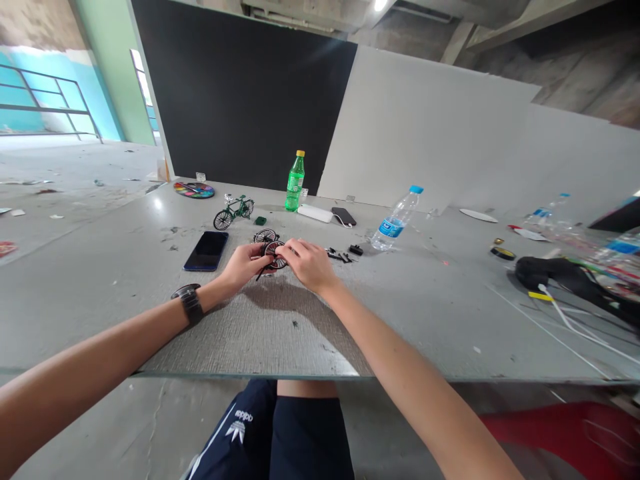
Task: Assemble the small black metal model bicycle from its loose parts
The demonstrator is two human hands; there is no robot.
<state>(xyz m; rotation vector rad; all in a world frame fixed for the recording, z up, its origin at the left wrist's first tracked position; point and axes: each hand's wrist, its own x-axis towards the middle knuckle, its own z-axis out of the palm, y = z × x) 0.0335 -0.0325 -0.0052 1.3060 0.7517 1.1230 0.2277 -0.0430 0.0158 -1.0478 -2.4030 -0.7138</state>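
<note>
Both hands meet over the near middle of the table around a small black toy wheel (pixel 275 256) with thin spokes. My left hand (pixel 244 265) is closed on its left side, and a thin dark rod (pixel 259 274) sticks out below the fingers. From the right, my right hand (pixel 306 262) pinches the wheel's rim. Just behind lies a second small wheel (pixel 265 236); whether it joins the held one is hidden. A green model bicycle (pixel 234 212) stands upright farther back, with a small dark green piece (pixel 261 221) beside it. Small black parts (pixel 343 256) lie right of my right hand.
A dark phone (pixel 207 251) lies left of my hands. Behind stand a green bottle (pixel 295 181), a white power bank (pixel 315 213) and a paint palette (pixel 194 191). A clear water bottle (pixel 397 220) leans at the right. Cables (pixel 570 313) and black tape (pixel 503 253) lie farther right.
</note>
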